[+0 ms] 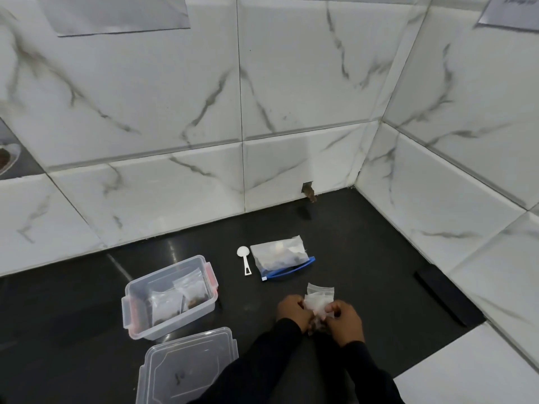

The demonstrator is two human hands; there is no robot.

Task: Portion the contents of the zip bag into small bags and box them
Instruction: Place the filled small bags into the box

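Observation:
A clear zip bag (280,256) with a blue slider lies on the black counter, dark contents inside. A white scoop (244,259) rests just left of it. Nearer to me, my left hand (293,313) and my right hand (345,322) both pinch a small clear bag (318,301) that holds a little brown material at its bottom. To the left stands an open clear plastic box (137,293) with red latches; two filled small bags (178,298) lean inside it. Its lid (189,363) lies flat in front of the box.
The black counter (364,243) ends at marble-tiled walls behind and to the right. A small hole with a brown stub (309,192) sits at the wall's base. A white surface (481,371) adjoins the counter at the near right. A dish (7,157) shows at far left.

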